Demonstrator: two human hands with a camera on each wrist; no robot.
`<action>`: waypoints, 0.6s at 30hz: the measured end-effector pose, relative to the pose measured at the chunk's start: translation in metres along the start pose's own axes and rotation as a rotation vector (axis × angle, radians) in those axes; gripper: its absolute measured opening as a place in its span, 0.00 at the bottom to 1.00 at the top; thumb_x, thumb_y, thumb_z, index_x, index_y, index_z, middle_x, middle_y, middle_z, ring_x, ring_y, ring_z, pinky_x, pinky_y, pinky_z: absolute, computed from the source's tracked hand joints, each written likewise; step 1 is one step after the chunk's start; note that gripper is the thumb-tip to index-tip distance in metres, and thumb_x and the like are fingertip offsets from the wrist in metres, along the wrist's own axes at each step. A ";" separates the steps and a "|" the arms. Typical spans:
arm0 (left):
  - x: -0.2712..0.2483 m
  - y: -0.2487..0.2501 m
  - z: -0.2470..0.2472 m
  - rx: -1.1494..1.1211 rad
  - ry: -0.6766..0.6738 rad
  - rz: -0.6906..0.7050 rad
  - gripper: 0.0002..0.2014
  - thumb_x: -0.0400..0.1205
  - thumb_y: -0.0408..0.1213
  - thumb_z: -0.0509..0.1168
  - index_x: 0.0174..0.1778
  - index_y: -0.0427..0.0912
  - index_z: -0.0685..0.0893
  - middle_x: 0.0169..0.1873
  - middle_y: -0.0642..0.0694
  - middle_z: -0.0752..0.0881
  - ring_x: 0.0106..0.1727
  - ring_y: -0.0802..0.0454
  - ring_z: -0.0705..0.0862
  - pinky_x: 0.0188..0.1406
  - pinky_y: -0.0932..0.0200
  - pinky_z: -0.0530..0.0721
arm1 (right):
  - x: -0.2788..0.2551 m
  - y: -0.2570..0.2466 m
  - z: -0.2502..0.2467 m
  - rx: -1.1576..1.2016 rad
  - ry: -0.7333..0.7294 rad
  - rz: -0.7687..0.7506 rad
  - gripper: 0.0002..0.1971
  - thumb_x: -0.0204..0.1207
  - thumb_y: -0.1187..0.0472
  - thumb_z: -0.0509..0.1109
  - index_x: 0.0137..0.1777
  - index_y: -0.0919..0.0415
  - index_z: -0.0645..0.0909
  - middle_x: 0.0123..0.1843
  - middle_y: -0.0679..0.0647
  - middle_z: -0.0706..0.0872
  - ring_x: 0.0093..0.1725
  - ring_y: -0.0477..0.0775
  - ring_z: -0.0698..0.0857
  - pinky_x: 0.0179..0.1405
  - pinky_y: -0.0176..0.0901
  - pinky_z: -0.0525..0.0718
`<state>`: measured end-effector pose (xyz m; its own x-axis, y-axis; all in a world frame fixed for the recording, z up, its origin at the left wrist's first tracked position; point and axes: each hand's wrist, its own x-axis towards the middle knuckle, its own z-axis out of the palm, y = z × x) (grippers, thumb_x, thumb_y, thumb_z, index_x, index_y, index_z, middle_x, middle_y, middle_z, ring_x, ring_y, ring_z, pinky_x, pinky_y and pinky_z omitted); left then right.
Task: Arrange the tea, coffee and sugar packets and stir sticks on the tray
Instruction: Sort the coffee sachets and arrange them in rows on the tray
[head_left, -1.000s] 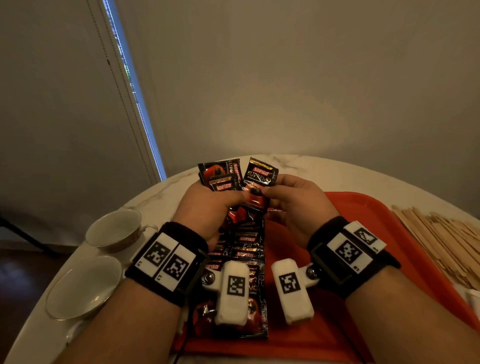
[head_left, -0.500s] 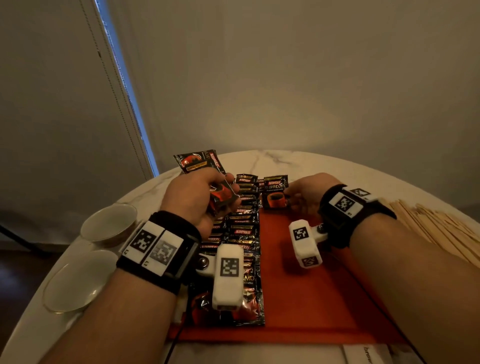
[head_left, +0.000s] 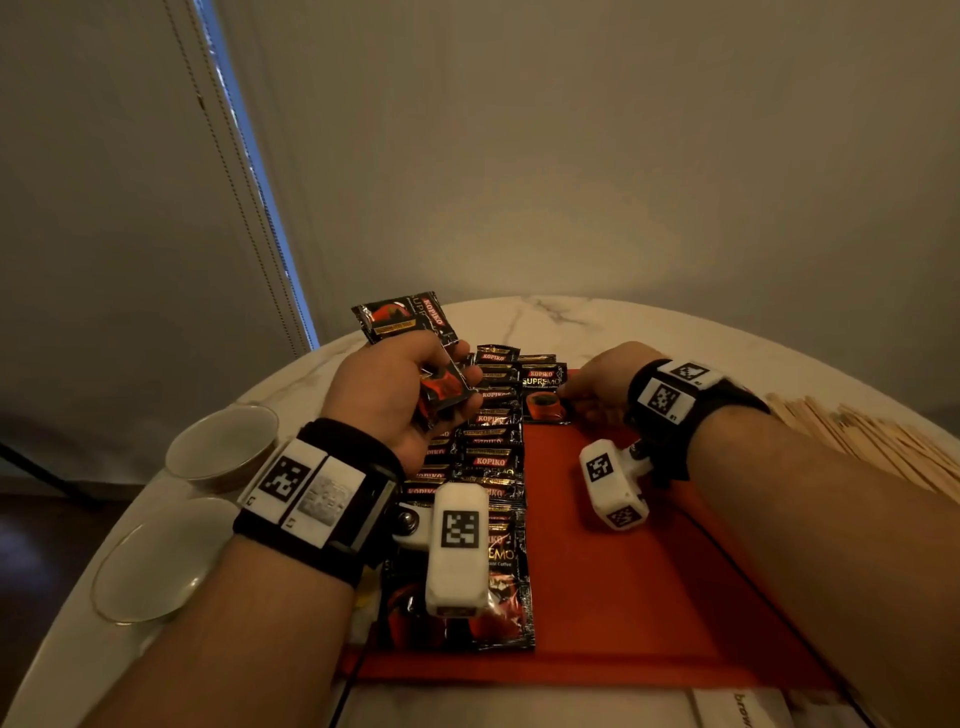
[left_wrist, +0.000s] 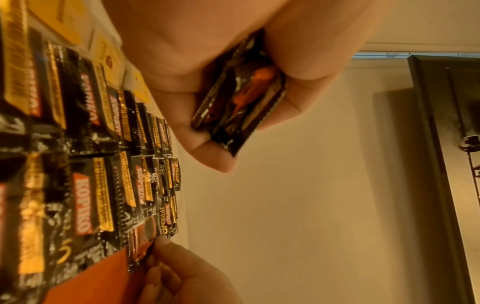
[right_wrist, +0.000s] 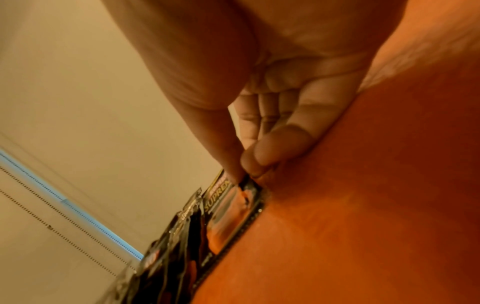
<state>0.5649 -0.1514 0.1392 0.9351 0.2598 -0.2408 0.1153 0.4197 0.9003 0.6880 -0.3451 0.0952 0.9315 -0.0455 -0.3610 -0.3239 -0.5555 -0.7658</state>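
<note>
Left hand (head_left: 387, 387) grip clutches a packet stack (head_left: 415, 332); right hand (head_left: 602, 382) grip pinches one coffee packet (head_left: 543, 397) flat on tray (head_left: 649, 597).

Black-and-red Kopiko coffee sachets (head_left: 470, 457) overlapped in rows on red tray (head_left: 623, 597); one sachet (head_left: 543, 392) flat beside right fingertips (head_left: 569, 389); wooden stir sticks (head_left: 883, 447) fanned far right.

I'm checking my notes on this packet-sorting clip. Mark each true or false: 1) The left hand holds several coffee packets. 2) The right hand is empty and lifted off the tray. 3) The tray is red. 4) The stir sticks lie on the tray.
1) True: the left hand grips a bunch of coffee packets.
2) False: the right hand pinches a single packet lying on the red tray.
3) True.
4) False: the stir sticks lie on the table, beside the tray.
</note>
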 end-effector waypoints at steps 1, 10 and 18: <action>0.000 -0.001 0.000 0.001 0.008 -0.004 0.09 0.82 0.24 0.62 0.55 0.39 0.80 0.55 0.39 0.91 0.46 0.45 0.92 0.35 0.51 0.91 | 0.001 0.001 0.001 0.006 -0.004 -0.004 0.08 0.76 0.61 0.81 0.41 0.65 0.88 0.35 0.56 0.88 0.33 0.52 0.85 0.30 0.41 0.80; 0.000 -0.006 -0.001 0.087 -0.105 -0.057 0.13 0.83 0.23 0.63 0.63 0.34 0.82 0.48 0.39 0.93 0.44 0.42 0.95 0.32 0.50 0.92 | -0.024 -0.008 -0.007 0.536 -0.104 -0.274 0.13 0.79 0.51 0.78 0.55 0.60 0.88 0.41 0.52 0.85 0.34 0.48 0.82 0.36 0.42 0.78; -0.005 -0.007 0.000 0.180 -0.184 -0.078 0.12 0.85 0.27 0.63 0.63 0.37 0.84 0.50 0.38 0.94 0.46 0.42 0.94 0.33 0.51 0.91 | -0.052 -0.017 0.012 0.673 -0.371 -0.461 0.08 0.72 0.65 0.79 0.48 0.61 0.83 0.41 0.57 0.88 0.33 0.52 0.84 0.33 0.45 0.82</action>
<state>0.5599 -0.1561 0.1340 0.9645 0.0634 -0.2564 0.2313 0.2662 0.9357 0.6429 -0.3228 0.1208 0.9174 0.3980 -0.0001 -0.0686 0.1579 -0.9851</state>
